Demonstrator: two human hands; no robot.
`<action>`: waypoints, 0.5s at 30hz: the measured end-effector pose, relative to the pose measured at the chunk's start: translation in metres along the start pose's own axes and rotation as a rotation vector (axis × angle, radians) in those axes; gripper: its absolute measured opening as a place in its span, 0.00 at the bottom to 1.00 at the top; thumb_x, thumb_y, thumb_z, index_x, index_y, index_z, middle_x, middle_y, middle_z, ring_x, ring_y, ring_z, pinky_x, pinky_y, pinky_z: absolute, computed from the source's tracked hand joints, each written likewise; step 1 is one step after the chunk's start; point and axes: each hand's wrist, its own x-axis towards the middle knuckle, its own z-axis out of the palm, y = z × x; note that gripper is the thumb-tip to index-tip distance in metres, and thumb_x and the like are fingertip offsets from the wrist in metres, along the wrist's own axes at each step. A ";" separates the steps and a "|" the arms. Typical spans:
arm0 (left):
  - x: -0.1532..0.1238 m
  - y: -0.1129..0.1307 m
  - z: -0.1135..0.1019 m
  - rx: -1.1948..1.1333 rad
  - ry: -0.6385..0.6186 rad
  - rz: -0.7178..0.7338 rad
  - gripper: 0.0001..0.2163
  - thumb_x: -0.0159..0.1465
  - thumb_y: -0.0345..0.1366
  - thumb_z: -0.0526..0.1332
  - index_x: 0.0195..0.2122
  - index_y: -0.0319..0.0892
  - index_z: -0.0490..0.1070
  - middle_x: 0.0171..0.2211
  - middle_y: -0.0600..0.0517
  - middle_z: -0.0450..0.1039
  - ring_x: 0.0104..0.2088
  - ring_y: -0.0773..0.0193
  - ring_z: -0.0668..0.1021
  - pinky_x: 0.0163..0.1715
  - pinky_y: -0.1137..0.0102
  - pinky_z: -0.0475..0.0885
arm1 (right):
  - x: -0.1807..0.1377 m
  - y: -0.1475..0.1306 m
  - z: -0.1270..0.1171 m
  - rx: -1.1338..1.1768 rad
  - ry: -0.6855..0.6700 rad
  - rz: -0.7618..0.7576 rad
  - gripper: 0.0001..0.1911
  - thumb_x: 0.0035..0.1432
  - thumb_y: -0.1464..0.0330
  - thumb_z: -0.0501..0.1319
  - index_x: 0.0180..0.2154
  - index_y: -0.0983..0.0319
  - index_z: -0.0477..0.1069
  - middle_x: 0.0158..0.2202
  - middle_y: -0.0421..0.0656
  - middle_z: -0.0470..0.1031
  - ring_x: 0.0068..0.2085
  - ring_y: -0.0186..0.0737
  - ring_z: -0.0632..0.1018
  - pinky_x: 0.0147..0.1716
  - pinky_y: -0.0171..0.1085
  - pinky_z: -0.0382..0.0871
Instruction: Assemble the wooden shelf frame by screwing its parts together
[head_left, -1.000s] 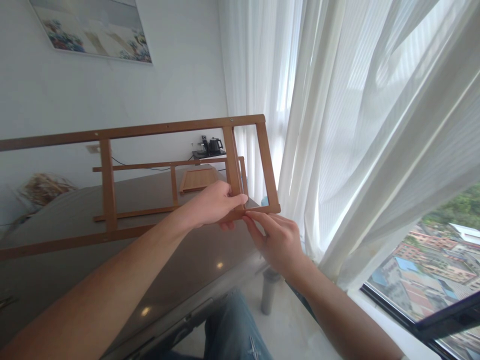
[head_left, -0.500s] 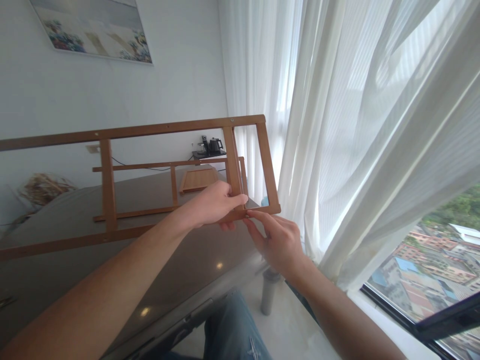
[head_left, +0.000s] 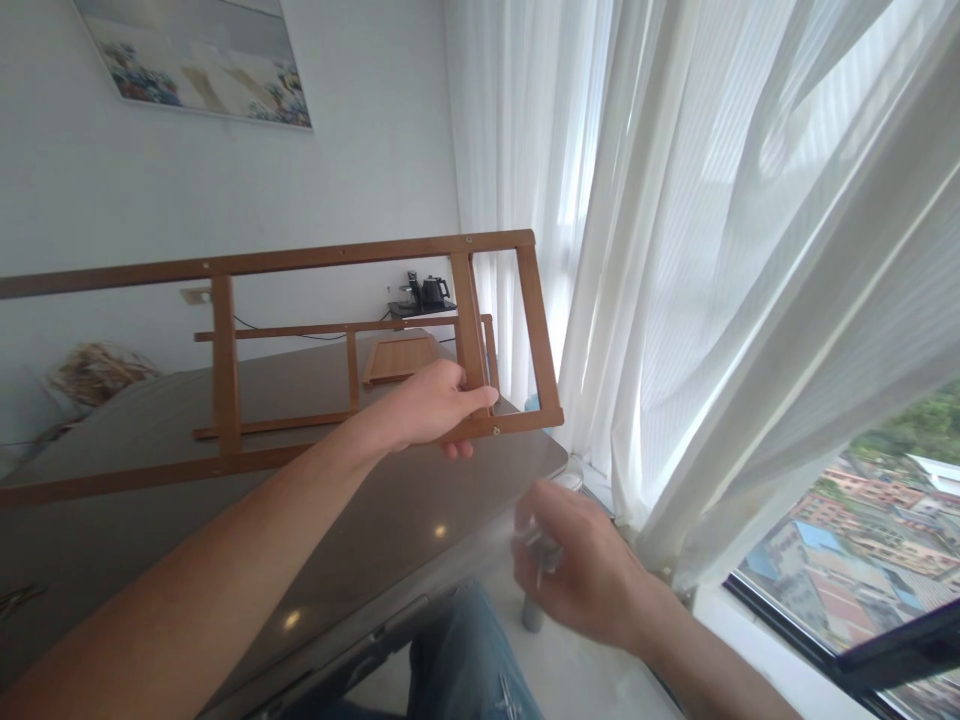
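Over glossy tabletop (head_left: 360, 520) | L fingers (head_left: 471, 399) grip slatted wood frame (head_left: 300, 262) | R fingers (head_left: 541, 505): can't tell

The left hand (head_left: 427, 405) is gripping the right end of a long brown wooden ladder-like frame (head_left: 337, 262) above the glossy grey table (head_left: 337, 510). A smaller wooden frame (head_left: 349, 372) is sitting behind it. The right hand (head_left: 577, 570) is hanging lower right, apart from it.

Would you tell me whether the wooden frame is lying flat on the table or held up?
Held up on edge, not flat: the left hand grips the wooden frame by its lower rail, over the table.
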 end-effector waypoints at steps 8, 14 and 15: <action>-0.001 0.001 -0.002 0.031 -0.005 -0.028 0.23 0.66 0.57 0.59 0.42 0.38 0.71 0.27 0.43 0.82 0.25 0.54 0.84 0.22 0.69 0.71 | -0.113 0.052 0.082 0.575 -0.762 0.598 0.08 0.51 0.62 0.63 0.31 0.57 0.66 0.31 0.39 0.67 0.32 0.38 0.67 0.29 0.36 0.58; 0.001 0.000 -0.001 -0.003 -0.002 -0.017 0.22 0.65 0.57 0.61 0.40 0.39 0.70 0.29 0.43 0.83 0.25 0.55 0.84 0.21 0.69 0.72 | -0.113 0.045 0.076 0.979 -0.452 0.867 0.11 0.58 0.58 0.53 0.30 0.57 0.60 0.23 0.34 0.54 0.24 0.34 0.63 0.25 0.34 0.59; 0.002 0.000 -0.001 -0.003 0.004 -0.017 0.22 0.65 0.57 0.61 0.40 0.39 0.70 0.29 0.43 0.82 0.25 0.55 0.84 0.21 0.69 0.73 | -0.103 0.038 0.065 1.039 -0.378 0.857 0.10 0.60 0.58 0.54 0.32 0.58 0.62 0.22 0.33 0.55 0.23 0.34 0.63 0.25 0.34 0.58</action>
